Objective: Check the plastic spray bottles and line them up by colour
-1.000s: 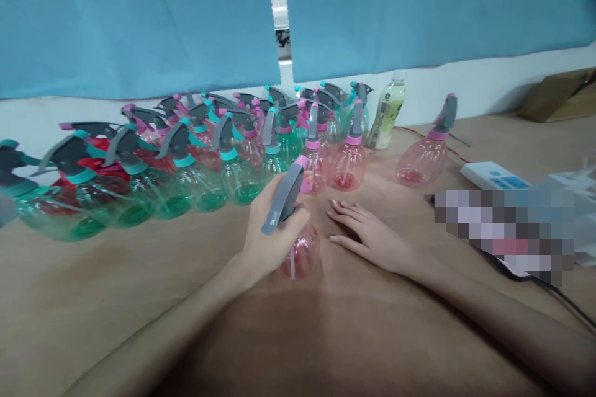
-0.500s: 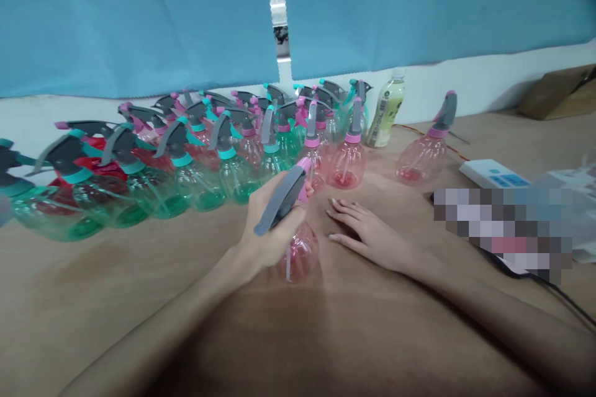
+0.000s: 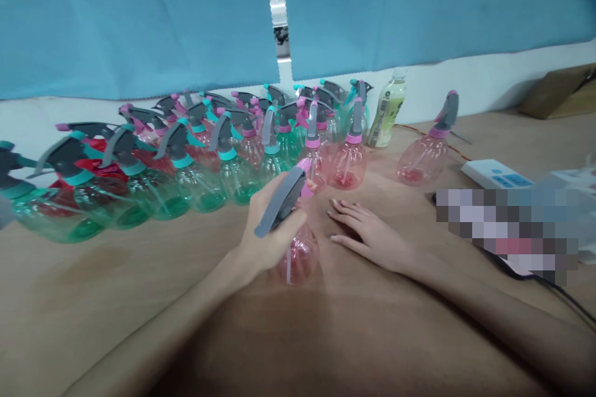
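While the left hand point(image 3: 275, 240) clamps a pink spray bottle point(image 3: 302, 255) (pale tube point(image 3: 288, 265) inside!) | right hand point(image 3: 372, 234) lies flat, fingers loose, on the worktop point(image 3: 139, 273) | green spray bottles point(image 3: 239, 178) line up leftward

Blue sheeting point(image 3: 139, 18) hangs on the white wall point(image 3: 484, 82), with a labelled drink bottle point(image 3: 389, 111) below. Farther right are a brown box point(image 3: 556, 94), a white device point(image 3: 497, 174) with blue buttons, and something flat point(image 3: 498, 229), too pixelated to identify.
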Demonstrator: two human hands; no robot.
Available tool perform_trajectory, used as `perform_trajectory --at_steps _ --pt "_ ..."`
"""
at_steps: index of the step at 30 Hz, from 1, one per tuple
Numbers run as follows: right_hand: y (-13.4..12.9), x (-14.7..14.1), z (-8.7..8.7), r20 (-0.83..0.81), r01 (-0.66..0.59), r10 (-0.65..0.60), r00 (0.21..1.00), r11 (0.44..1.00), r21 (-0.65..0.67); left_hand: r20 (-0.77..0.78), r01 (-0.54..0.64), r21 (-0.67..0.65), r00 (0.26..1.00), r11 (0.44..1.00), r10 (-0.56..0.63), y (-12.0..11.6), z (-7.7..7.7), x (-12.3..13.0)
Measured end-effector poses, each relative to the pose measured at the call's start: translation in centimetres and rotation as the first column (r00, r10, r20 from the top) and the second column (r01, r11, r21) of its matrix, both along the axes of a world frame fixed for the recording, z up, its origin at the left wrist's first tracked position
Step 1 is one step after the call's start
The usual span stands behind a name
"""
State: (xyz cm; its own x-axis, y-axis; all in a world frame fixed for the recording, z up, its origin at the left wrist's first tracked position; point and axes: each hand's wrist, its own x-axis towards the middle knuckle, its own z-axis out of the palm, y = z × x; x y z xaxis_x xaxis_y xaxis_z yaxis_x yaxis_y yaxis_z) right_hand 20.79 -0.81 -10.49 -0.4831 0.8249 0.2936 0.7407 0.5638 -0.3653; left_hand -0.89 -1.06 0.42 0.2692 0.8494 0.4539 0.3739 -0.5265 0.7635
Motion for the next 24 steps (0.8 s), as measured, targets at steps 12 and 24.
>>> perform_trajectory --at_steps 12,24 --pt "0.14 0.07 -0.21 0.035 -0.003 0.002 0.999 1.000 0.009 0.046 0.077 -0.161 0.996 0.984 -0.070 0.18 0.03 0.09" --pt "0.11 0.01 -0.14 0.023 0.000 0.000 1.000 1.000 0.007 0.028 0.062 -0.111 0.998 0.992 -0.059 0.22 -0.15 0.18"
